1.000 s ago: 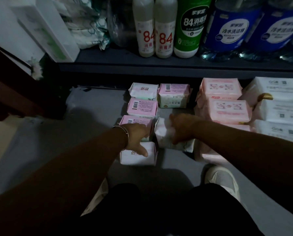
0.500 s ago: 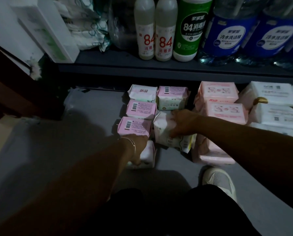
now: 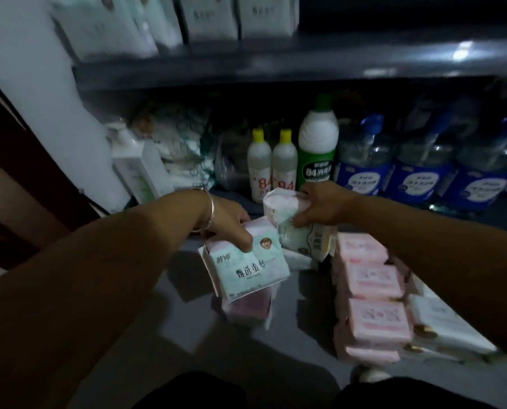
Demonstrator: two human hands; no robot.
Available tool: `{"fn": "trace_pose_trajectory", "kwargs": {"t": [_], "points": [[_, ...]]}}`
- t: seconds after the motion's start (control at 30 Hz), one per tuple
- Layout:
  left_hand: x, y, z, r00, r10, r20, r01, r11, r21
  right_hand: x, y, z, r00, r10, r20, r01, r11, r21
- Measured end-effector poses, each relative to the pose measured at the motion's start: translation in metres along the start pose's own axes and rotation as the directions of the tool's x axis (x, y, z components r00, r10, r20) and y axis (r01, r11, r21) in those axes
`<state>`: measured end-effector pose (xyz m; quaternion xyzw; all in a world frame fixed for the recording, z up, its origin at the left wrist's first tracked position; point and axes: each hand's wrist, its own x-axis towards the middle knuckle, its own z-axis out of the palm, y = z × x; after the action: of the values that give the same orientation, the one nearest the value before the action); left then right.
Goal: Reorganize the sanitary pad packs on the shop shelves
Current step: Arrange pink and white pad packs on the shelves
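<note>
My left hand (image 3: 230, 221), a bangle on its wrist, grips a pale green and pink sanitary pad pack (image 3: 246, 268) lifted above the grey bottom shelf (image 3: 187, 326). My right hand (image 3: 320, 206) grips a white and green pad pack (image 3: 293, 231), held up just right of the first. Beneath the left pack lies a pink pack (image 3: 246, 309) on the shelf. To the right stands a stack of pink pad packs (image 3: 370, 293), with white packs (image 3: 441, 323) beside it.
The shelf above holds two white "84" bottles (image 3: 271, 166), a green-labelled bottle (image 3: 317, 152), blue-labelled bottles (image 3: 417, 163) and a white box (image 3: 137, 169). White packs (image 3: 205, 19) line the top shelf. My shoe (image 3: 370, 374) shows at the bottom edge.
Both hands have lifted their packs off the bottom shelf. The view has tilted upward, showing the upper shelves.
</note>
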<state>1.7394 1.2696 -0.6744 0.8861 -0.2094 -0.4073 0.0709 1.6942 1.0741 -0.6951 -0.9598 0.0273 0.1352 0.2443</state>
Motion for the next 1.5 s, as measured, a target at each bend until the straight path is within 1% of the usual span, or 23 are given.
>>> {"fn": "trace_pose_trajectory", "kwargs": {"t": [0.13, 0.3, 0.53, 0.63, 0.73, 0.9, 1.07, 1.13, 1.17, 1.23, 1.3, 1.43, 1.5], "points": [[-0.04, 0.017, -0.063, 0.996, 0.018, -0.09, -0.017, 1.0, 0.016, -0.007, -0.031, -0.066, 0.994, -0.049, -0.101, 0.047, 0.999, -0.028], [-0.092, 0.038, -0.134, 0.971, 0.068, -0.228, -0.061, 0.997, 0.037, -0.014, -0.067, -0.149, 0.974, -0.113, -0.195, 0.115, 0.993, -0.003], [-0.137, 0.059, -0.212, 0.904, 0.135, -0.406, -0.114, 0.991, 0.077, -0.018, -0.097, -0.228, 0.903, -0.167, -0.397, 0.198, 0.98, 0.037], [-0.144, 0.061, -0.24, 0.861, 0.194, -0.47, -0.138, 0.979, 0.152, -0.01, -0.106, -0.249, 0.875, -0.178, -0.45, 0.205, 0.979, 0.011], [-0.138, 0.054, -0.269, 0.819, 0.237, -0.523, -0.176, 0.971, 0.163, 0.012, -0.111, -0.263, 0.866, -0.169, -0.47, 0.186, 0.982, -0.009], [-0.121, 0.039, -0.323, 0.754, 0.242, -0.611, -0.198, 0.97, 0.14, 0.052, -0.111, -0.282, 0.869, -0.155, -0.47, 0.167, 0.986, -0.015], [-0.094, 0.032, -0.375, 0.616, 0.269, -0.74, -0.235, 0.96, 0.153, 0.085, -0.115, -0.31, 0.827, -0.123, -0.548, 0.151, 0.989, 0.005], [-0.082, 0.033, -0.395, 0.572, 0.281, -0.77, -0.22, 0.958, 0.186, 0.095, -0.116, -0.321, 0.819, -0.126, -0.56, 0.156, 0.988, 0.005], [-0.077, 0.035, -0.404, 0.561, 0.289, -0.776, -0.197, 0.957, 0.214, 0.1, -0.116, -0.325, 0.814, -0.131, -0.566, 0.151, 0.988, -0.012], [-0.064, 0.038, -0.422, 0.56, 0.303, -0.771, -0.163, 0.953, 0.256, 0.11, -0.115, -0.333, 0.803, -0.133, -0.58, 0.13, 0.99, -0.046], [-0.049, 0.041, -0.437, 0.563, 0.313, -0.765, -0.151, 0.949, 0.277, 0.12, -0.115, -0.339, 0.8, -0.129, -0.586, 0.121, 0.991, -0.053], [-0.017, 0.045, -0.464, 0.524, 0.363, -0.77, -0.111, 0.926, 0.36, 0.141, -0.113, -0.35, 0.786, -0.151, -0.599, 0.112, 0.988, -0.102], [0.0, 0.046, -0.478, 0.521, 0.377, -0.766, -0.118, 0.92, 0.373, 0.154, -0.108, -0.354, 0.769, -0.167, -0.617, 0.124, 0.986, -0.113]]}}
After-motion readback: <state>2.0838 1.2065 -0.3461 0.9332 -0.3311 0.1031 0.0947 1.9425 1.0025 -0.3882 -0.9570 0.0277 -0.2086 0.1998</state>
